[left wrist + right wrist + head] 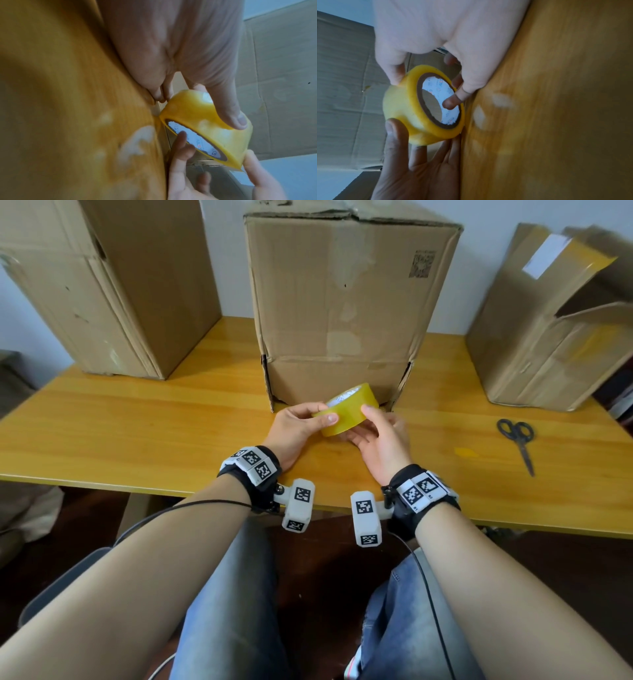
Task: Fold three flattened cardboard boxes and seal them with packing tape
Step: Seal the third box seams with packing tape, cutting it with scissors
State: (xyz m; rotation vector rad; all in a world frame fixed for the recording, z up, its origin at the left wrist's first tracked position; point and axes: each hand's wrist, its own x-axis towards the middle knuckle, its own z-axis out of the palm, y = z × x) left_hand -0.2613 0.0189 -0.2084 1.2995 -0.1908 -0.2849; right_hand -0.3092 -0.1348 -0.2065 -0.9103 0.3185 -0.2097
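The roll of packing tape [349,410] was a wide, glossy, translucent yellow ring wound on a brown cardboard core, the core's inner face white with small printed marks. It sat tilted just above the wooden counter [137,426], directly in front of the middle cardboard box [342,302] and near its base.

Both hands grasped the roll. The left hand [298,426] held it from the left, thumb laid across the outer yellow band and fingers behind it. The right hand [380,440] held it from the right, thumb on the outer band; in the right wrist view one fingertip reached into the core opening.

Three boxes stood on the counter. The middle cardboard box stood upright with its top flaps down and creased; its front carried a faded square code and pale patches, and its lower front flap showed torn corners at the counter. The left cardboard box [113,285] stood upright, well apart, its top out of view. The right cardboard box [548,320] had a loose flap raised at its top, with a white label and yellowish tape on it; what lay inside any box could not be seen.

Black-handled scissors [519,441] lay on the counter in front of the right cardboard box, beside a small yellow scrap [466,453].
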